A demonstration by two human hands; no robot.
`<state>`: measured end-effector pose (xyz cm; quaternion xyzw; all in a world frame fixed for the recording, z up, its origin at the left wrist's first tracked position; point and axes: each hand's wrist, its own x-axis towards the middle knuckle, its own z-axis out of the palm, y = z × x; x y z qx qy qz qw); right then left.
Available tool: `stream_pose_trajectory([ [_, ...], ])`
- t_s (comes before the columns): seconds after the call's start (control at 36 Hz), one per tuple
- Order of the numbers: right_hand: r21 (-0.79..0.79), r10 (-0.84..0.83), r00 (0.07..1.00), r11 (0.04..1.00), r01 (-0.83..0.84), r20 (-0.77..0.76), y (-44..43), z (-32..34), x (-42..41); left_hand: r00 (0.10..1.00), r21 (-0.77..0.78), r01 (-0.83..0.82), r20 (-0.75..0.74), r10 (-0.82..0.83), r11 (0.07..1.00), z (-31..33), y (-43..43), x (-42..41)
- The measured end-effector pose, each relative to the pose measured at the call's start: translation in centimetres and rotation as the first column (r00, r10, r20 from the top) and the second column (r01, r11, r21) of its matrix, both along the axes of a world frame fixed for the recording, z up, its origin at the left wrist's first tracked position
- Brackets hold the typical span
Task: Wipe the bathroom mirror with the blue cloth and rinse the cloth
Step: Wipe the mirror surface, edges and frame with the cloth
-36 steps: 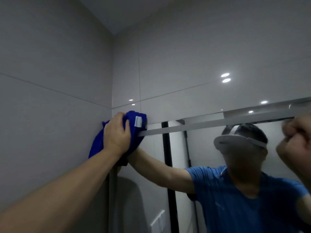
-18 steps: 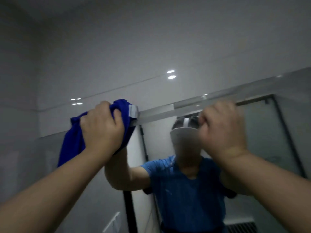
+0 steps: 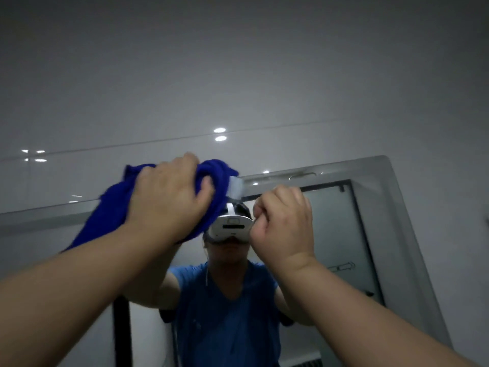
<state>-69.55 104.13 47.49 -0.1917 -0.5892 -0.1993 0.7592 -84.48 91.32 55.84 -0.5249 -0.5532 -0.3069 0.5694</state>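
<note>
My left hand grips the bunched blue cloth and presses it against the top edge of the bathroom mirror, near the middle of that edge. A white label on the cloth sticks out to the right. The cloth's tail hangs down to the left of my wrist. My right hand is raised beside it as a closed fist with nothing in it, close to the glass. The mirror reflects a person in a blue shirt with a white headset.
Glossy grey wall tiles rise above the mirror. The mirror's rounded top right corner shows at the right. A glass shower door and a dark vertical post appear in the reflection.
My left hand has slid the cloth rightward along the mirror's top edge, from the left corner to the middle. My right fist has come in from the right edge to beside the cloth.
</note>
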Motion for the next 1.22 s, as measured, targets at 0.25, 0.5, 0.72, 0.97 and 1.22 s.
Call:
stream_pose_trajectory([
  [0.25, -0.090, 0.198, 0.971, 0.978, -0.187, 0.132, -0.9, 0.3, 2.2, 0.990, 0.097, 0.019, 0.138, -0.032, 0.995, 0.3, -1.7, -5.9],
  [0.5, -0.375, -0.216, 0.955, 0.918, 0.127, -0.205, 6.2, -0.9, 16.9, 0.969, 0.176, -0.018, 0.245, -0.027, 0.984, -0.7, -0.2, -0.9],
  [0.72, -0.423, -0.092, 0.925, 0.903, -0.079, -0.369, 8.9, -3.6, 17.5, 0.993, 0.133, -0.111, 0.062, 0.104, 0.985, -0.7, 6.2, 10.0],
  [0.97, -0.492, 0.213, 0.860, 0.745, -0.451, -0.464, 8.9, -6.2, 18.8, 0.998, 0.081, 0.035, -0.048, -0.031, 0.996, -0.5, 15.2, 23.2],
  [1.22, -0.467, 0.163, 0.866, 0.787, -0.403, -0.472, 5.5, -8.1, 24.1, 0.985, 0.009, 0.144, -0.095, -0.142, 0.990, -2.3, 18.2, 27.8],
])
